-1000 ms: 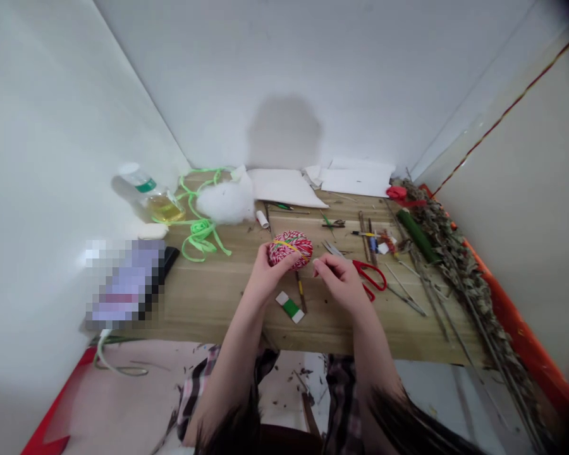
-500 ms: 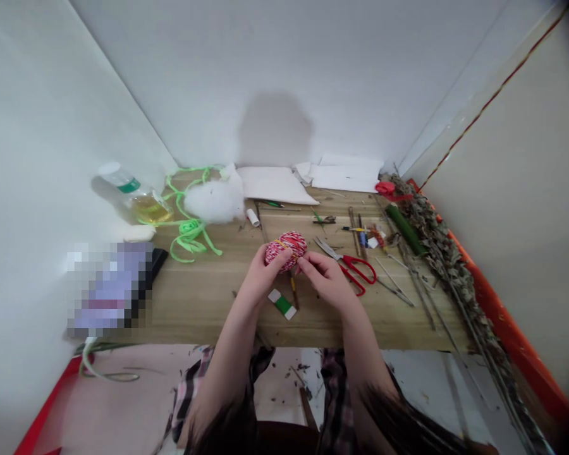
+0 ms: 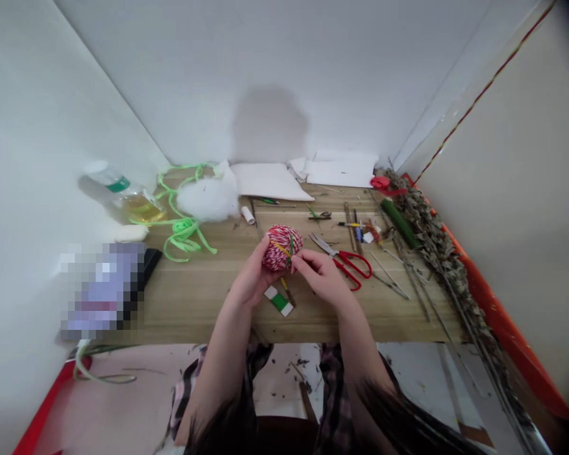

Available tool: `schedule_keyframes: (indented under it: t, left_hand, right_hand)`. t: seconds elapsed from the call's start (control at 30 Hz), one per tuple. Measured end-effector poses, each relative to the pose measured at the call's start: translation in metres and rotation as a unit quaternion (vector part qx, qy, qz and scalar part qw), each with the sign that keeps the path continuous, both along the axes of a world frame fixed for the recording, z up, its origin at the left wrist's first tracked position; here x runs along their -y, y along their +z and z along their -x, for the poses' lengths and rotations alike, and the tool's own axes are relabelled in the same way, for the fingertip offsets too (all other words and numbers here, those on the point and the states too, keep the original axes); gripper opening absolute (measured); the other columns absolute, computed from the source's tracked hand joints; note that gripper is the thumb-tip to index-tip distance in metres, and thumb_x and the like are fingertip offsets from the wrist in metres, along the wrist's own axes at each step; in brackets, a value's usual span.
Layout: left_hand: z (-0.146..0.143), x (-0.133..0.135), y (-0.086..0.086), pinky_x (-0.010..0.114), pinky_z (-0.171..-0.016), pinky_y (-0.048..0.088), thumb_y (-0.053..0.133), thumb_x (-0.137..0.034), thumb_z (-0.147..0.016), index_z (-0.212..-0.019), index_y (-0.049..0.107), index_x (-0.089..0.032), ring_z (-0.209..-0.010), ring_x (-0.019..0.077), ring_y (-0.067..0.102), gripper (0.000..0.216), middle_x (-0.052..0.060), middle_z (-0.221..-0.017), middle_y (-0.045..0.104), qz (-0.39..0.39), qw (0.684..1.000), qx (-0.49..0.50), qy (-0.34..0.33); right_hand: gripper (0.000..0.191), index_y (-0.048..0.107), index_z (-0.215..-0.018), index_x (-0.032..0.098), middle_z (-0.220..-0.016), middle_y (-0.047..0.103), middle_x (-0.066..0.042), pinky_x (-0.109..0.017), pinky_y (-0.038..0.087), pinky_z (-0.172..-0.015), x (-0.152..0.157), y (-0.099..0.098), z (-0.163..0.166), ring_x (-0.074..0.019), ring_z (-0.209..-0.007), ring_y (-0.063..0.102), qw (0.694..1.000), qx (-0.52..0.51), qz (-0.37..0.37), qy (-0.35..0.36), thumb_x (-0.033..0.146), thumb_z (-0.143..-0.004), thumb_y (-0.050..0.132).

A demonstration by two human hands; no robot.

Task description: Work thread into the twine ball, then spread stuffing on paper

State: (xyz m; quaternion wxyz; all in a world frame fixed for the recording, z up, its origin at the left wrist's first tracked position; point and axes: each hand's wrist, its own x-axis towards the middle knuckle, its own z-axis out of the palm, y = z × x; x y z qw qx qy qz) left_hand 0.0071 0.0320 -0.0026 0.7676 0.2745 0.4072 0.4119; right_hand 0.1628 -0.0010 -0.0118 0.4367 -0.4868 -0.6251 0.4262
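A ball of red and white twisted yarn [image 3: 281, 241] sits in my left hand [image 3: 252, 275], whose fingers curl round its left side and underneath. Yellow and green threads [image 3: 291, 246] cross the ball's right side. My right hand [image 3: 321, 277] is closed in a pinch at the lower right of the ball, where these threads meet; its fingertips partly hide the ends. Below the ball lie a white card wound with green thread [image 3: 279, 301] and a thin yellow-brown stick [image 3: 287, 291]. Red-handled scissors [image 3: 344, 259] rest with blades apart just beyond my right hand.
At the left are an oil-coloured bottle [image 3: 130, 196], bright green cord [image 3: 184, 235], white stuffing [image 3: 209, 198] and a blurred-out device [image 3: 107, 287]. White sheets [image 3: 271, 179] lie at the back wall. Dried leafy stems [image 3: 448, 253] and a green roll [image 3: 400, 222] line the right edge.
The yarn ball has been turned in my left hand, so the green thread now shows on its right side. My left thumb has shifted to the left off its front. The view has moved slightly.
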Motion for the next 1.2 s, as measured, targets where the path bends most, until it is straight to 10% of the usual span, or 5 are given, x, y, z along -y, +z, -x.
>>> schedule_keyframes:
  t: [0.2,0.9,1.2]
  left_hand:
    - [-0.002,0.000,-0.012,0.034,-0.092,0.051,0.087,-0.041,-0.061,-0.103,0.071,-0.013,-0.103,0.0250,0.068,0.053,0.010,-0.106,0.075,-0.104,0.986,-0.116,0.066]
    - [0.000,-0.002,-0.001,0.036,-0.078,0.060,0.070,-0.049,-0.080,-0.120,0.055,-0.028,-0.096,0.0214,0.070,0.048,0.004,-0.118,0.070,-0.034,0.996,-0.030,0.071]
    - [0.002,0.000,-0.010,0.038,-0.096,0.050,0.085,-0.045,-0.061,-0.114,0.061,-0.015,-0.106,0.0253,0.064,0.066,0.011,-0.112,0.069,-0.180,0.947,-0.262,0.054]
  right_hand:
    - [0.030,0.055,-0.071,0.020,-0.068,0.054,0.001,-0.026,0.035,-0.064,0.000,-0.003,0.000,-0.0138,-0.067,0.048,1.000,0.005,0.002,0.004,0.038,-0.095,0.050]
    - [0.029,0.056,-0.067,0.020,-0.064,0.053,0.002,-0.026,0.034,-0.061,-0.001,-0.002,-0.002,-0.0130,-0.063,0.046,1.000,-0.008,0.003,0.001,0.033,-0.092,0.052]
    - [0.030,0.056,-0.067,0.019,-0.066,0.055,0.002,-0.026,0.036,-0.064,0.000,-0.002,-0.003,-0.0132,-0.066,0.048,1.000,-0.024,0.016,0.013,0.036,-0.092,0.053]
